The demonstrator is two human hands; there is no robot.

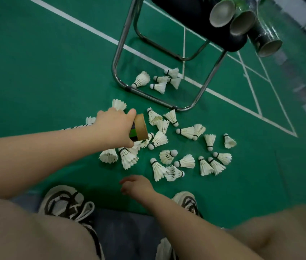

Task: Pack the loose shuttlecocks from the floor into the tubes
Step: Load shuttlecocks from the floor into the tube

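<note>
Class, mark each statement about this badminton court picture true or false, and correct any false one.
1. The left hand holds a tube. True.
2. Some shuttlecocks lie under the stool. True.
3. The right hand holds a shuttlecock. False: it holds nothing.
4. The floor is red. False: it is green.
5. The stool's seat is bare. False: several tubes lie on it.

Loose shuttlecocks (185, 161) on green floor (45, 72)
</note>
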